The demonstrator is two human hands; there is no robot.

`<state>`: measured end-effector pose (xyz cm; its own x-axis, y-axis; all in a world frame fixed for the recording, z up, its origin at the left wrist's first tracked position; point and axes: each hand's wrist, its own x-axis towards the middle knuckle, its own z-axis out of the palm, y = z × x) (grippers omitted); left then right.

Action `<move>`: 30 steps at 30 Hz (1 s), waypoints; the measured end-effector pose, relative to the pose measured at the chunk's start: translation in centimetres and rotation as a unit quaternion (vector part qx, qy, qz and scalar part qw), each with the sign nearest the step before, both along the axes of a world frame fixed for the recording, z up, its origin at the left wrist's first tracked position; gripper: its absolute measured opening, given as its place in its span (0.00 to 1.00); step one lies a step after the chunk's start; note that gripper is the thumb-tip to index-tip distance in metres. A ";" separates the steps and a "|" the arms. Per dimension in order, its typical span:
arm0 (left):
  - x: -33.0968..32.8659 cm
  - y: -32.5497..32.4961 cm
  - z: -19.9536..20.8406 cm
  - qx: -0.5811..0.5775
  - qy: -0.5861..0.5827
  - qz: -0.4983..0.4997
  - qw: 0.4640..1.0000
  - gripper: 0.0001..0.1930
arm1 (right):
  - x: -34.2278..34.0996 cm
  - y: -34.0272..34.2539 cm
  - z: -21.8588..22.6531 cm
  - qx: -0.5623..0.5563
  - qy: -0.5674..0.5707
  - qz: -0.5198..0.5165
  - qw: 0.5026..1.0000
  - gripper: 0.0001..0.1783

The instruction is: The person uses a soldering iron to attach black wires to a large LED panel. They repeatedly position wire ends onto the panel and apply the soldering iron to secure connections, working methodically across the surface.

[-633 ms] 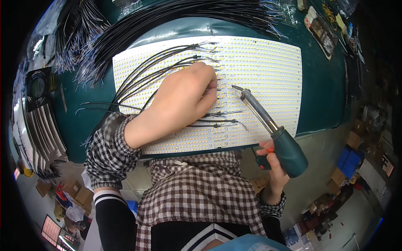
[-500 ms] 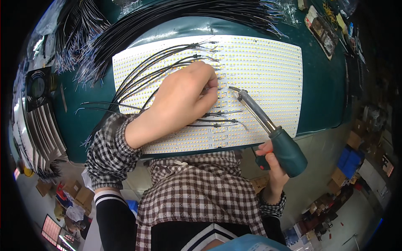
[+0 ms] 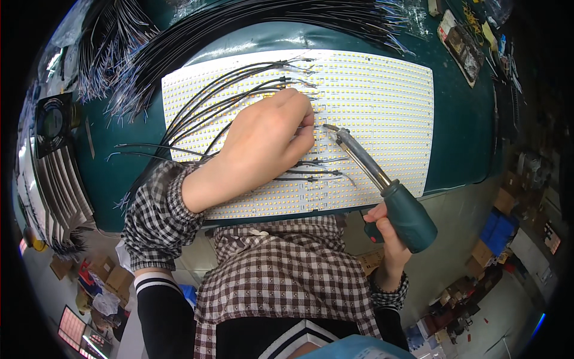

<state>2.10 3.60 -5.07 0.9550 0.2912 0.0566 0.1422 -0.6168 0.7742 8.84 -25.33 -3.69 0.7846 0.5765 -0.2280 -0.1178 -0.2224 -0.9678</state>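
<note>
Wires (image 3: 283,79) cross the left half of our panel (image 3: 382,125) on the bench (image 3: 460,131), a bundle (image 3: 239,25) lying beyond; which joints are done, we cannot tell. The left hand (image 3: 260,128) curls mid-panel, any pinch hidden; the right hand (image 3: 391,244) grips the iron (image 3: 391,192), tip just beside.

Green handle (image 3: 411,218), white board (image 3: 397,119), black cables (image 3: 239,19), brown-and-white checked apron (image 3: 284,275)

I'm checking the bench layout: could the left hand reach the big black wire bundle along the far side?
Probably yes: nothing upright seems to stand between the left hand and the wire bundle, just the white board, black leads and green tabletop.
</note>
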 end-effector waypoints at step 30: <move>0.1 0.3 -0.1 0.023 -0.005 -0.008 1.000 0.07 | 0.2 0.4 0.1 0.008 -0.008 0.019 1.000 0.22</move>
